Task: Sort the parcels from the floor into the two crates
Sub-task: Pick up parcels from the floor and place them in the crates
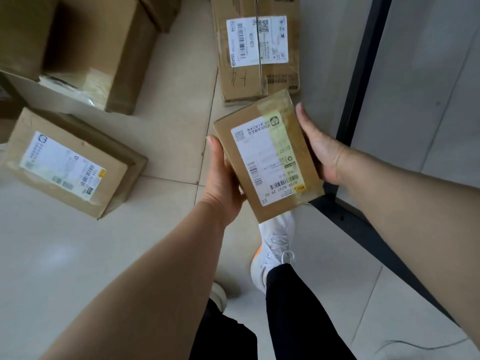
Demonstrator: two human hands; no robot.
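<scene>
held parcel (267, 157): a small flat brown carton, white label and a yellow-green strip on its top face, taped, tilted, up off the floor between the left grip (220, 178) and right grip (319, 149), which clasp its long sides. left parcel (70, 162): a brown carton on the floor, label up, set askew. far parcel (257, 48): a flat brown carton on the floor just beyond the held one, white label across its taped seam. big box (98, 48): plain brown, at the upper left.
</scene>
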